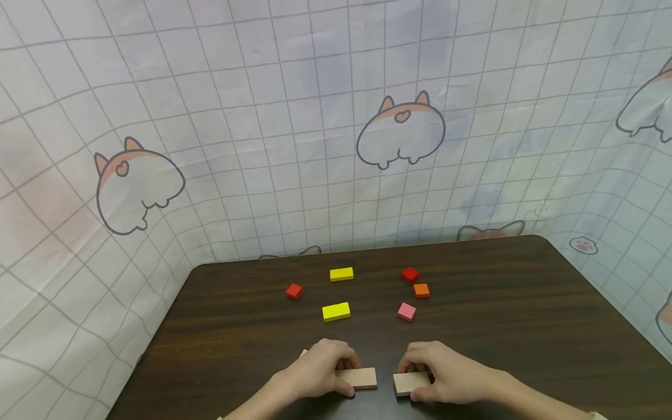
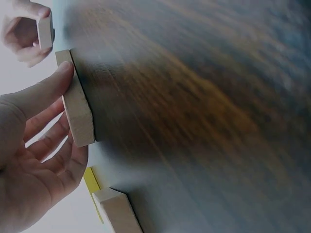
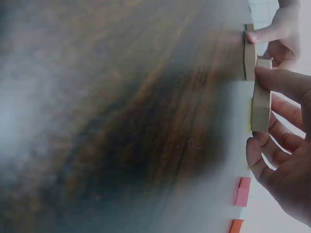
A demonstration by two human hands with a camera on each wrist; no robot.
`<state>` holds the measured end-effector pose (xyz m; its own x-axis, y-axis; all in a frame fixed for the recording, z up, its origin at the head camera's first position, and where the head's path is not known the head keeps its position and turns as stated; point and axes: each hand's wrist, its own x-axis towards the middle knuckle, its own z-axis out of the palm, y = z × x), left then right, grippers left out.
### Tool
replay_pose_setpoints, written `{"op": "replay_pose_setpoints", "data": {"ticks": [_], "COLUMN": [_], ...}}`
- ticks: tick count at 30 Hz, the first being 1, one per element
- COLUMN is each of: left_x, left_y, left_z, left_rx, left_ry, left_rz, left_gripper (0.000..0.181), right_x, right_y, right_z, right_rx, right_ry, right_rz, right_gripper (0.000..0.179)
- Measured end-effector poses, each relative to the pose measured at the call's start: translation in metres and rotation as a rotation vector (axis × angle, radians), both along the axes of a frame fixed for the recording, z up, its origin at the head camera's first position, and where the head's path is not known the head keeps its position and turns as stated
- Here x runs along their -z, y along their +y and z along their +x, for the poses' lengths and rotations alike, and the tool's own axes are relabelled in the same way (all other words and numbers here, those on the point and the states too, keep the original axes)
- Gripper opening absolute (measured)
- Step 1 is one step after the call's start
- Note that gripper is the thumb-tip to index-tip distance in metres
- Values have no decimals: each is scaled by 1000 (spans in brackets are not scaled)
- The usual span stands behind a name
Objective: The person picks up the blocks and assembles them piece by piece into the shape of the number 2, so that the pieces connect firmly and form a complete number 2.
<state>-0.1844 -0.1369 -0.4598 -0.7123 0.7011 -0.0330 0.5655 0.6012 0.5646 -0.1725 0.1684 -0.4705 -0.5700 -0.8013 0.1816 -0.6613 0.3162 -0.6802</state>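
My left hand [image 1: 324, 367] pinches a plain wooden block [image 1: 362, 378] between thumb and fingers, low over the near part of the table. Facing it, my right hand [image 1: 446, 373] grips a second plain wooden block [image 1: 409, 383]. A small gap separates the two blocks in the head view. From the left wrist, the thumb presses on one long face of the held block [image 2: 77, 107], with the fingers behind it. In the right wrist view, thumb and fingers hold the other block [image 3: 262, 104]. A third wooden block [image 2: 119, 211] lies beside the left hand, mostly hidden by it in the head view.
Farther back on the dark wood table [image 1: 226, 326] lie two yellow blocks [image 1: 336, 312], two red blocks [image 1: 294, 291], an orange block [image 1: 422, 290] and a pink block [image 1: 406, 312]. A white grid-patterned cloth [image 1: 294, 146] hangs behind the table and along its sides.
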Motion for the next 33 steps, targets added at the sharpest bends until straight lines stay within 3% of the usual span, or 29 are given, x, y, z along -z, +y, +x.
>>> {"op": "replay_pose_setpoints", "data": {"ticks": [10, 11, 13, 17, 18, 20, 27, 29, 30, 32, 33], "left_x": [-1, 11, 17, 20, 9, 4, 38, 34, 24, 20, 11], "left_y": [0, -3, -4, -6, -3, -3, -11, -10, -8, -6, -4], "left_z": [0, -6, -9, -11, -5, -4, -18, -17, -13, -10, -6], "left_rx": [-35, -23, -5, 11, 1, -6, 52, 44, 34, 21, 9], "left_ry": [-42, -39, -28, -27, -31, -42, 41, 22, -1, -4, -17], "left_rz": [-6, 9, 17, 29, 18, 19, 32, 33, 32, 15, 11], "left_gripper": [28, 28, 29, 29, 29, 28, 29, 29, 29, 29, 28], "right_x": [1, 1, 0, -1, -1, -2, -1, 1, 1, 3, 3], "right_y": [-10, -11, -13, -17, -18, -20, -26, -28, -28, -30, -30], "right_z": [-6, -7, -8, -9, -9, -9, -11, -11, -11, -12, -12], "right_rx": [40, 40, 39, 43, 47, 53, 67, 73, 74, 74, 73], "right_ry": [36, 35, 33, 47, 48, 49, 24, 17, 15, 17, 21], "right_rz": [-13, -14, -15, -14, -11, -8, 29, 48, 56, 70, 72], "right_gripper": [23, 23, 23, 24, 24, 24, 24, 24, 24, 24, 24]}}
